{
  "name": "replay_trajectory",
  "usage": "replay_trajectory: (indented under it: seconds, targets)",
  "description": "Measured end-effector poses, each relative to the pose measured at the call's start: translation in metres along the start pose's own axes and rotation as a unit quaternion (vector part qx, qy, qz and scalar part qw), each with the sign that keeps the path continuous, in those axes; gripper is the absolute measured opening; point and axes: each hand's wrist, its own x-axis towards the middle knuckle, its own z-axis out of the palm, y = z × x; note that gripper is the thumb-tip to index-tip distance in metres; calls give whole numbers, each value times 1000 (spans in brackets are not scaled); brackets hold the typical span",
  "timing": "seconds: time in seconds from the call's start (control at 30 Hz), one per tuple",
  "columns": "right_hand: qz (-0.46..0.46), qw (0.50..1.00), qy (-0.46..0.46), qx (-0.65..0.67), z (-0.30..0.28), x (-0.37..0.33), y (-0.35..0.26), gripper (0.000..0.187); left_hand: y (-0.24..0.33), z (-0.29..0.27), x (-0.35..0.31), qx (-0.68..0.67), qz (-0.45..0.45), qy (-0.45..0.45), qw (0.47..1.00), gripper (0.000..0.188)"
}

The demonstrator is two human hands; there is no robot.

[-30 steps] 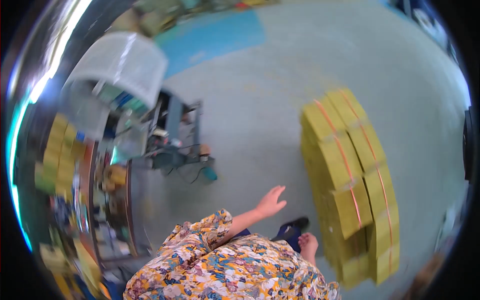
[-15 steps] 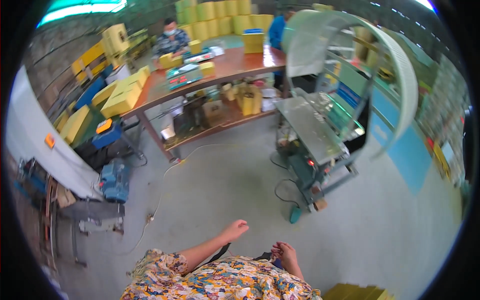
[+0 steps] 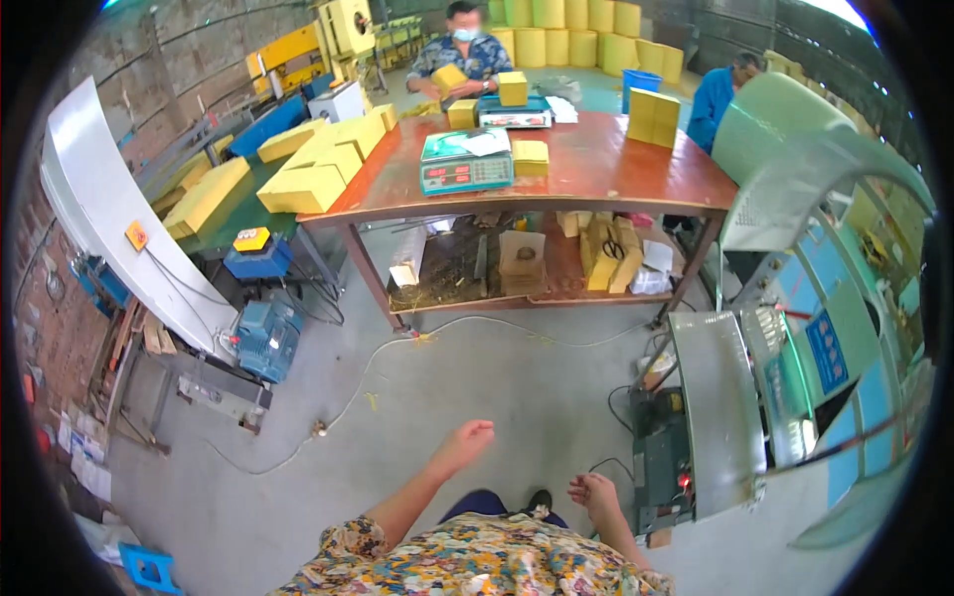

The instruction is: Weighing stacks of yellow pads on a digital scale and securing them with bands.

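Ok so we're now turned further left, facing the bench (image 3: 591, 159) head-on, machine (image 3: 714, 397) near our right hand (image 3: 595, 491), which like our left hand (image 3: 462, 447) looks half-open and empty, so nothing's being handled.

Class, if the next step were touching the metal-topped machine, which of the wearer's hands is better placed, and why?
Probably the right hand: it is nearer the metal-topped machine, while the left hand is farther away. Neither visibly holds anything.
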Motion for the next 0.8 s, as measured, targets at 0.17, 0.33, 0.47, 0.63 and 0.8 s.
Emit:
replay_trajectory:
  seconds: [0.17,0.33,0.47,0.63,0.8]
  targets:
    - [-49,991,-102,-72,150,154,-208,24,65,-92,162,-46,-19,57,997,42]
    - [-87,983,-131,-98,282,313,-364,25,158,-202,391,-12,8,28,1000,36]
    - [-82,981,-156,-85,398,477,-518,29,310,-281,615,-21,158,17,987,28]
    - [-186,964,-183,-55,507,594,-700,32,480,-327,807,30,236,27,971,25]
    - [-375,911,-108,-136,564,727,-901,40,604,-356,1011,148,290,101,940,34]
